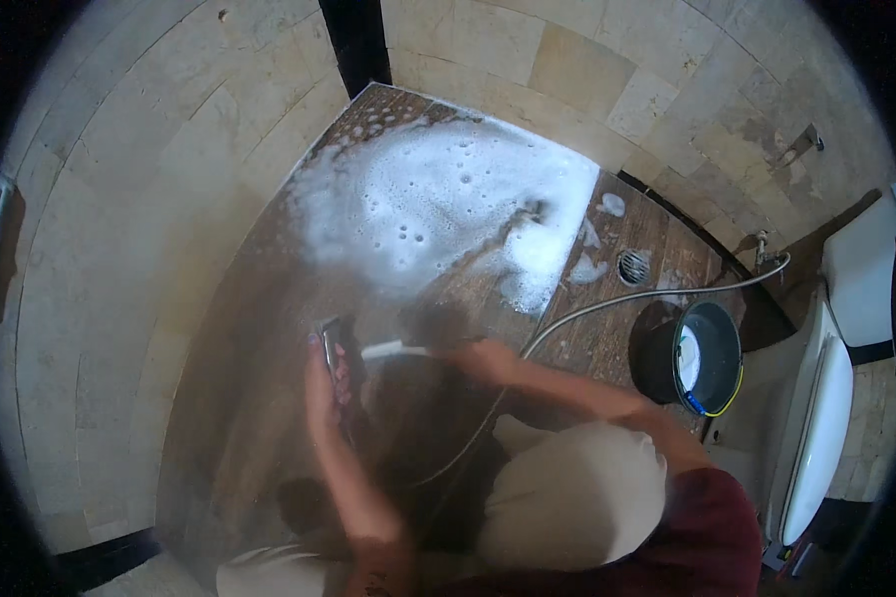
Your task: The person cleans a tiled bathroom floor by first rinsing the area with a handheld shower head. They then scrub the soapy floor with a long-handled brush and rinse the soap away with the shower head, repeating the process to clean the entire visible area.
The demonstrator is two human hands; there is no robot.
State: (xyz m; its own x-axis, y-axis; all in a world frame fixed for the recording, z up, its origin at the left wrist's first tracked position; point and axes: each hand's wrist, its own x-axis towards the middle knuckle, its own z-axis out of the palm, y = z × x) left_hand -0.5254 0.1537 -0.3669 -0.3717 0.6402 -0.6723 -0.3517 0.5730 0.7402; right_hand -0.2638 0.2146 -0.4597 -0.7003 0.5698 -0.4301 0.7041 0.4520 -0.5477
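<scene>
My left hand is wrapped around a metal handheld sprayer, its head tilted up and away from me. To its right, my right hand grips a white scrub brush held low over the wet wood-look floor; blur hides its exact shape. A flexible metal hose runs from the wall valve, passes by my right wrist and loops down between my knees. Thick white foam covers the floor's far corner, with a scrubbed streak through its right part.
A round floor drain lies right of the foam. Beside it stands a dark bucket with a yellow handle and a white item inside. A white toilet occupies the right side. Beige stone-tiled walls enclose the floor.
</scene>
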